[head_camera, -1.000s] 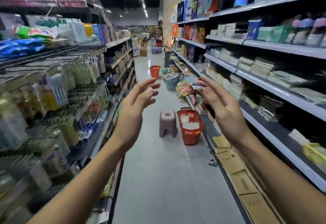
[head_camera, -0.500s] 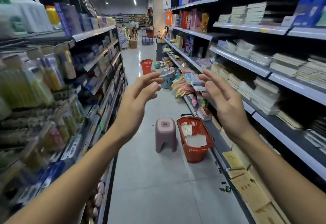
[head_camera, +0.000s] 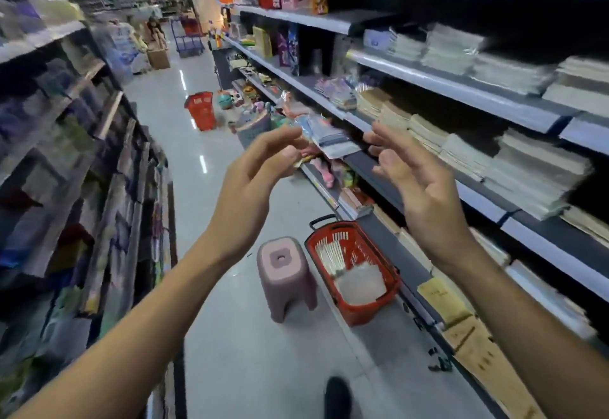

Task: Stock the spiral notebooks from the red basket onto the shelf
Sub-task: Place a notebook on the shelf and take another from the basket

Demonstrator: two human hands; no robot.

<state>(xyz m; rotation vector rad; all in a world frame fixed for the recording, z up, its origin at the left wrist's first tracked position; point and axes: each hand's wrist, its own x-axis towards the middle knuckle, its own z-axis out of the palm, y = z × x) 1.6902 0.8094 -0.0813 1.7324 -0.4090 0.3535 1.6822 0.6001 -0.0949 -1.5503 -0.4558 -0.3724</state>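
On the floor, red basket [head_camera: 354, 306] holds notebooks [head_camera: 361, 283].

- We see a pink plastic stool [head_camera: 286, 278] standing on the grey floor [head_camera: 250, 359], just beside a basket.
- Farther down the aisle we spot a second red basket [head_camera: 201, 110] near a heap of colourful toys [head_camera: 250, 107].
- We note a cardboard box [head_camera: 158, 58] and a blue cart [head_camera: 189, 43] at the far end.
- We make out blurred packaged goods [head_camera: 79, 168] on the left racks.
- A dark shoe [head_camera: 336, 397] shows at the bottom edge.
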